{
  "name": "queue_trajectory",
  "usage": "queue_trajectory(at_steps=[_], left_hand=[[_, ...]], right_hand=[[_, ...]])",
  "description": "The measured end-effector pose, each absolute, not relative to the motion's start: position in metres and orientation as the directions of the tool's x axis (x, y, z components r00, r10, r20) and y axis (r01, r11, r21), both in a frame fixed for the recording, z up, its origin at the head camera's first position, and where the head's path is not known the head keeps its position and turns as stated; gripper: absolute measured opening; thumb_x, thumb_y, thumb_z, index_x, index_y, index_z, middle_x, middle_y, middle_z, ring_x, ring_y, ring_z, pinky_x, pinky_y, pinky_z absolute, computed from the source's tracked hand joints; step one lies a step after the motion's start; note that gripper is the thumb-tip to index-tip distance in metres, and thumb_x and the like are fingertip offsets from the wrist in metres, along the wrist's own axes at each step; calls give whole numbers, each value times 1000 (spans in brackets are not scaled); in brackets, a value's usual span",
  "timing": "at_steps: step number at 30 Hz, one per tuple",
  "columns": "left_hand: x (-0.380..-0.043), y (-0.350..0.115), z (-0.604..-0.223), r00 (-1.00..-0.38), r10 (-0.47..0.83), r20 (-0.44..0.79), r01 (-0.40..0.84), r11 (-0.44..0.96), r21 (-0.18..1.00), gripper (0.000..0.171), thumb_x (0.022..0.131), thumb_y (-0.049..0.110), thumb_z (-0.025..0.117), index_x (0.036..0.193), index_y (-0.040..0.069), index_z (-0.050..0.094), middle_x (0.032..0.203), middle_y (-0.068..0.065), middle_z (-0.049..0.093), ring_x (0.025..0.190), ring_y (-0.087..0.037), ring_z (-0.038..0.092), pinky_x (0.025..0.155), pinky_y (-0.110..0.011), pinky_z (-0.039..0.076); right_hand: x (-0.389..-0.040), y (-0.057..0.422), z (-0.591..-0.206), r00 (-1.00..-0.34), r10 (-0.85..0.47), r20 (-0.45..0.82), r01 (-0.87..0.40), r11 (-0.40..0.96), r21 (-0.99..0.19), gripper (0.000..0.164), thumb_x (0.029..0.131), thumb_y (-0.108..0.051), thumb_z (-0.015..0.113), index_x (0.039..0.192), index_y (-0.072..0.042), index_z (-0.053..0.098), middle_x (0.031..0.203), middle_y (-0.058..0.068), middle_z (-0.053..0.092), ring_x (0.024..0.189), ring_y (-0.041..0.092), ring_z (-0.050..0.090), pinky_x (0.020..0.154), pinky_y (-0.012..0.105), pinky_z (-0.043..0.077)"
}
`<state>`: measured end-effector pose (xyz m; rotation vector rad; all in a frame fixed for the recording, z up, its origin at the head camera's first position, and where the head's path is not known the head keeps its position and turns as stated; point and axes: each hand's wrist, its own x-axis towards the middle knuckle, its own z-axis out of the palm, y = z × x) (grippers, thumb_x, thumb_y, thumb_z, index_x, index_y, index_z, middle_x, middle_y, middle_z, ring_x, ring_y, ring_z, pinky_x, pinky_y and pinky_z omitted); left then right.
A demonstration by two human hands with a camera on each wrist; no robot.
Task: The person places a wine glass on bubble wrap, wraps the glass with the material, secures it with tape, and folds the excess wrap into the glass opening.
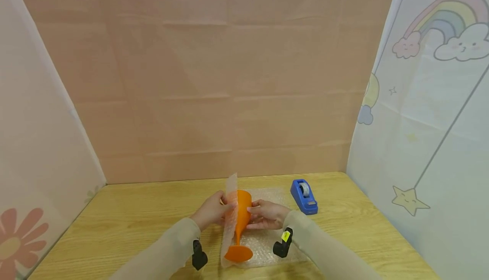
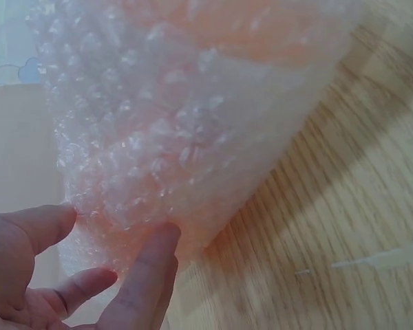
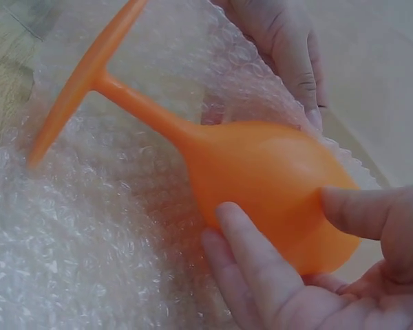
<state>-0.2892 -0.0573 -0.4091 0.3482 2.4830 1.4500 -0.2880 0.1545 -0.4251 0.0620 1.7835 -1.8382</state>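
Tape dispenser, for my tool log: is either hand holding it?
No, the tape dispenser stands on the table, while the left hand holds the bubble wrap and the right hand holds the orange goblet.

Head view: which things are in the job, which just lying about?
In the job:
- goblet, in the right grip
- wrap, left grip on it

Lying about:
- tape dispenser, untouched; possibly relevant

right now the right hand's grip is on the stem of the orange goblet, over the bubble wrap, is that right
Not quite: the right hand's grip is on the bowl, not the stem, of the orange goblet, over the bubble wrap; the right wrist view shows it.
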Motion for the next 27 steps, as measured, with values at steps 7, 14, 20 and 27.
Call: queue_trajectory(at_steps=[7, 14, 20, 27], left_hand=[[-291, -57, -409, -943, 324, -79, 93, 482, 871, 33, 92, 27, 67, 101, 3, 46, 88, -11, 56, 68, -18, 61, 63, -36, 59], [-291, -59, -411, -940, 327, -93, 81, 482, 873, 34, 92, 28, 66, 100, 3, 45, 88, -11, 55, 68, -19, 61, 65, -36, 59], [-292, -60, -412, -940, 329, -95, 88, 498, 863, 34, 92, 29, 66, 102, 3, 45, 88, -10, 55, 69, -19, 61, 65, -35, 59], [-292, -60, -411, -937, 338, -91, 84, 469, 879, 35, 92, 28, 67, 100, 2, 44, 85, -11, 53, 65, -19, 61, 64, -36, 59]], right_hand=[[-289, 153, -420, -826, -366, -428, 427, 89, -900, 48, 98, -20, 56, 133, 6, 36, 115, 27, 53, 99, 31, 63, 87, 40, 54], [-288, 148, -416, -822, -380, -424, 391, 163, -906, 59, 92, -27, 66, 131, 8, 38, 117, 23, 53, 99, 28, 63, 87, 38, 55], [-288, 140, -419, -836, -390, -386, 333, 199, -922, 53, 91, -27, 67, 126, 7, 45, 115, 18, 60, 97, 25, 66, 88, 41, 54], [-289, 136, -422, -852, -376, -365, 309, 203, -929, 47, 91, -20, 66, 123, 8, 46, 112, 17, 63, 95, 23, 67, 86, 41, 55]])
